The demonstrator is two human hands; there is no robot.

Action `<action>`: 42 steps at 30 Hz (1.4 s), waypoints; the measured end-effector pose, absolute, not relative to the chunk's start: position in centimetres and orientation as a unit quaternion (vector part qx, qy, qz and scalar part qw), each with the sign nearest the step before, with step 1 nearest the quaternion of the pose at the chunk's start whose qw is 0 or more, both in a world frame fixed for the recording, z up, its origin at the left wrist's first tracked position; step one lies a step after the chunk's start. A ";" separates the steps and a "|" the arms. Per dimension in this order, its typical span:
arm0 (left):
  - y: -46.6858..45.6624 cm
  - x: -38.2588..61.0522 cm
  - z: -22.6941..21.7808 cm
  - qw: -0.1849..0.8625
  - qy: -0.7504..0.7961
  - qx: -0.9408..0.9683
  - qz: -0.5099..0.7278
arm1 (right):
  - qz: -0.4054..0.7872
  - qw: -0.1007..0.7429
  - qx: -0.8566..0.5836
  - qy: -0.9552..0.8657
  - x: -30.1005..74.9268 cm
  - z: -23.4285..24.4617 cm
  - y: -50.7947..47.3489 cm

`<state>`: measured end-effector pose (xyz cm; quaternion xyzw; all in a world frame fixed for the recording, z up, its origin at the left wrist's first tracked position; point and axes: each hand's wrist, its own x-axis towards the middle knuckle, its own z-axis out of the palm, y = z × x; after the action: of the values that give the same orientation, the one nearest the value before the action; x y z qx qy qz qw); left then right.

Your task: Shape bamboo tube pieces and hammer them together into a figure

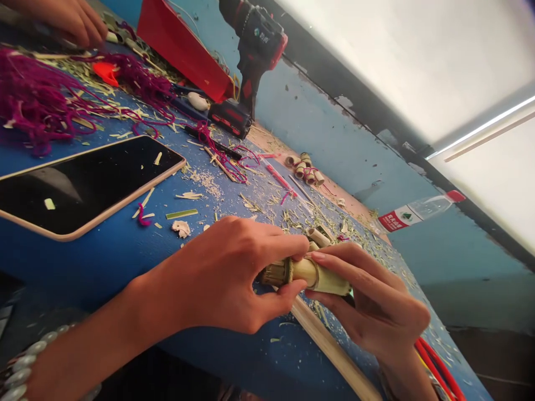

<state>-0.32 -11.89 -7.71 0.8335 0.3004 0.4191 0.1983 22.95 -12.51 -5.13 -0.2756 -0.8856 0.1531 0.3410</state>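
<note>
My left hand (221,273) pinches the bristly, bound end of a short bamboo tube (309,274) between thumb and fingers. My right hand (368,301) wraps the tube's other end from below, with its fingertips along the top. Several shorter bamboo tube pieces (318,237) lie just beyond my fingers on the blue workbench (104,267). The bench is strewn with pale bamboo shavings. Part of the tube is hidden by my fingers.
A smartphone (83,184) lies left of my hands, beside purple yarn (42,97). A cordless drill (246,61), a red box (184,50) and stacked bamboo rings (303,170) stand farther back. Another person's hand (71,22) is at top left. A long wooden strip (334,351) runs under my right hand.
</note>
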 end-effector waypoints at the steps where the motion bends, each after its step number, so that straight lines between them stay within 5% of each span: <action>1: -11.9 -0.3 -7.7 0.203 0.299 0.831 0.422 | 0.147 0.342 -0.273 -0.887 22.9 -5.1 -12.6; 12: -11.7 -0.5 -7.2 0.196 0.311 0.826 0.426 | 0.120 0.361 -0.294 -0.877 22.1 -5.2 -12.8; 20: -12.0 -0.8 -7.0 0.191 0.329 0.825 0.418 | 0.215 0.378 -0.317 -0.843 21.6 -5.5 -12.3; 33: -12.2 -0.9 -6.8 0.221 0.359 0.810 0.408 | 0.157 0.342 -0.288 -0.880 20.1 -5.1 -11.7; 37: -12.2 -0.8 -7.0 0.292 0.347 0.726 0.518 | 0.185 0.359 -0.331 -0.853 19.8 -4.1 -11.1; 42: -12.9 -1.6 -6.2 0.270 0.364 0.772 0.445 | 0.120 0.338 -0.352 -0.865 19.0 -0.6 -11.8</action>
<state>-1.56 -12.90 -6.22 0.7720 0.3641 0.4454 0.2703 18.95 -11.75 -0.58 -0.3518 -0.8648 0.1201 0.3377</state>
